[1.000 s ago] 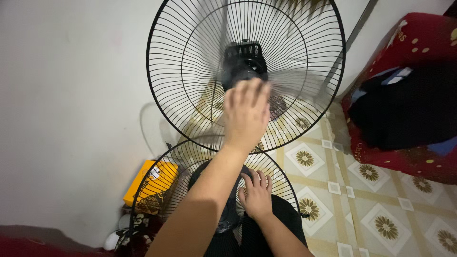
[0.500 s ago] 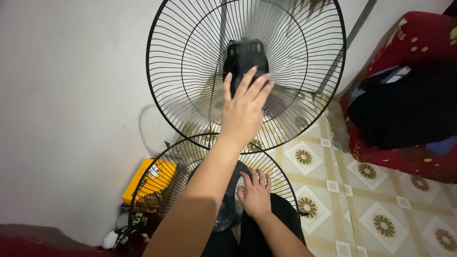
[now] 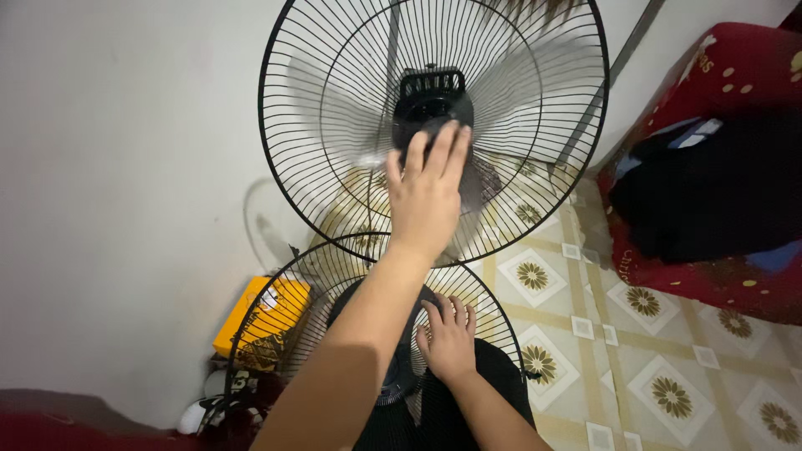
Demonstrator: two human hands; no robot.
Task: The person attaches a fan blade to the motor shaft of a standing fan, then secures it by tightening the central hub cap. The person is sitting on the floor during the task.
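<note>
Patterned floor tiles point(image 3: 668, 384) are seen below two fan guards. An open left hand point(image 3: 426, 196) is laid flat against the upper wire guard point(image 3: 317, 100), gripping nothing; the right hand point(image 3: 449, 338), fingers spread, is pressed on the lower guard point(image 3: 276, 317)

Look to your near left and you see a yellow box point(image 3: 266, 316) on the floor against the pale grey wall point(image 3: 117, 167). To your right, the tiled floor point(image 3: 668, 376) shows cream squares with brown flower motifs. At the far right sits a red cushion with gold dots point(image 3: 735, 75), and a dark cloth point(image 3: 710, 200) lies heaped on it, a strip of blue fabric point(image 3: 773, 257) just beside.
</note>
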